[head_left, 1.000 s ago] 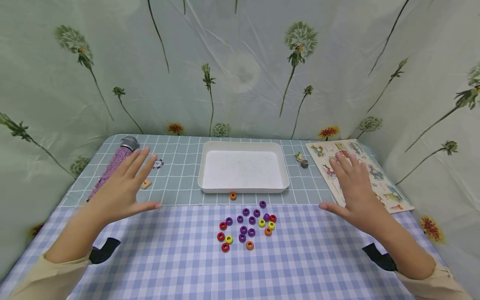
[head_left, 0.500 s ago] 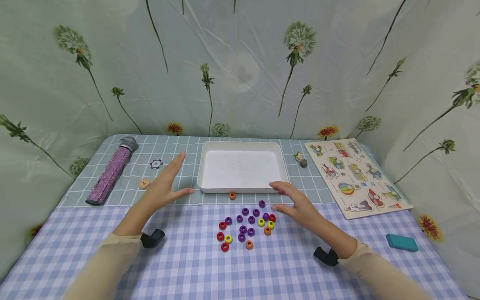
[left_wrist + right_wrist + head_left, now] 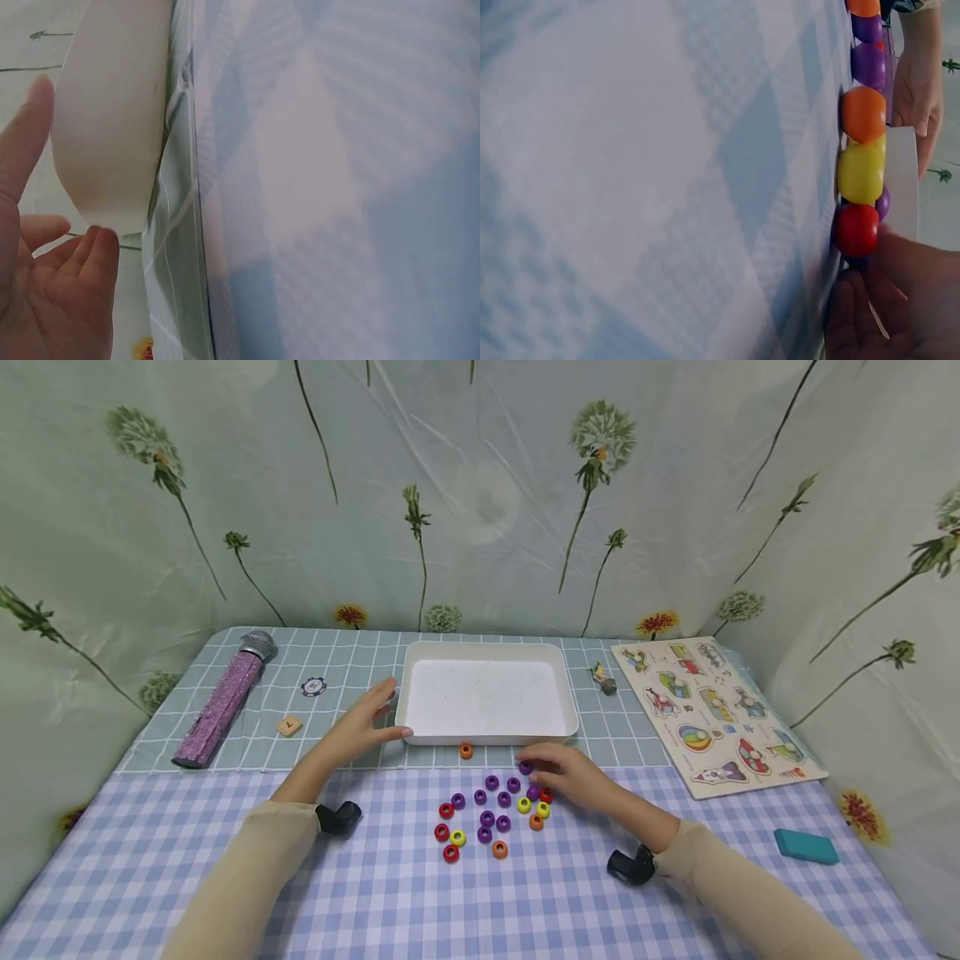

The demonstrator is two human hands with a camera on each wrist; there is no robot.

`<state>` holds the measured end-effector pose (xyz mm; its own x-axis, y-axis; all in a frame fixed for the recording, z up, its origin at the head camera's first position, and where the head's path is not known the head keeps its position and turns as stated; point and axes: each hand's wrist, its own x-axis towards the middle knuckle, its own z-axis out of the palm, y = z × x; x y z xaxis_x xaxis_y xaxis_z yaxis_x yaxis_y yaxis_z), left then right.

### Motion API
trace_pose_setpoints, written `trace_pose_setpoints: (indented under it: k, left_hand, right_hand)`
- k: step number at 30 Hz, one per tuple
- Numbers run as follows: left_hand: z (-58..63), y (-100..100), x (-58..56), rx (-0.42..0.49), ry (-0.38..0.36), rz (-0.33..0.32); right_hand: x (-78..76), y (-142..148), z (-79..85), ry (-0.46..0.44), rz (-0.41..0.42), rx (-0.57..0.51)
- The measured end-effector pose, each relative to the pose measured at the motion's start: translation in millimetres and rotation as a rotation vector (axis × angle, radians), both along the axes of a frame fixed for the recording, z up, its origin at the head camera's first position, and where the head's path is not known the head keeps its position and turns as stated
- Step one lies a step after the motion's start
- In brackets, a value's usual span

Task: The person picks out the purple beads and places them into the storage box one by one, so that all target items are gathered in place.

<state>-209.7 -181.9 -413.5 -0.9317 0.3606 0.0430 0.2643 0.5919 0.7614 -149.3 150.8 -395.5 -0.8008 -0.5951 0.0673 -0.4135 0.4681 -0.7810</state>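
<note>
Left grip (image 3: 358,727) first, from the head view: fingers spread, thumb out at the near-left corner of the white tray (image 3: 491,697), fingertips right by its side wall. And the right grip (image 3: 573,772): fingers bent over the farthest purple bead (image 3: 525,767), thumb near it, though whether it pinches that bead I cannot tell! The loose beads (image 3: 503,823), purple, red, yellow and orange, sit on the checked surface (image 3: 390,877) in front of the tray, with one orange bead (image 3: 467,751) close by its front wall. Out left, a glittery microphone (image 3: 225,706); out right, a picture board (image 3: 723,756) and a teal block (image 3: 806,846).

Over to the left wrist: fingertips beside the tray's pale wall, palm clear of it.

Right wrist now: a red bead (image 3: 856,229) just beside the fingers, a yellow bead (image 3: 861,172) next along, and behind them the tray with the left grip at it.
</note>
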Motion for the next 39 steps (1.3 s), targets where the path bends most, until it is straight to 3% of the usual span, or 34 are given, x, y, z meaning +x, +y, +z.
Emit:
trace_pose_setpoints:
  k: [5,8,15,19,22,30,39]
  left_hand:
    - [-2.8,2.3,-3.5,0.123,-0.047,-0.047]
    - [-3.8,3.3,-4.4,0.175,-0.069,-0.066]
    - [4.9,5.8,-0.3,0.198,-0.132,-0.059]
    - [15.2,9.8,5.6,0.210,-0.143,-0.060]
    - [16.5,10.4,6.1,0.207,-0.159,-0.054]
    - [1.4,5.8,-1.2,0.182,-0.160,-0.046]
    - [20.7,12.8,9.7,0.209,-0.163,-0.048]
  right_hand:
    - [-9.8,2.7,-20.4,0.028,-0.026,0.055]
    - [-13.3,3.8,-24.3,0.028,-0.044,0.090]
    - [-24.0,-1.1,2.4,0.088,-0.088,-0.011]
    - [-41.8,-8.0,15.6,0.096,-0.134,-0.068]
    - [-58.8,-15.6,17.0,0.067,-0.161,-0.077]
    - [-96.0,-33.5,-3.1,-0.024,-0.200,0.041]
    - [-110.0,-38.2,-15.6,0.019,-0.230,0.169]
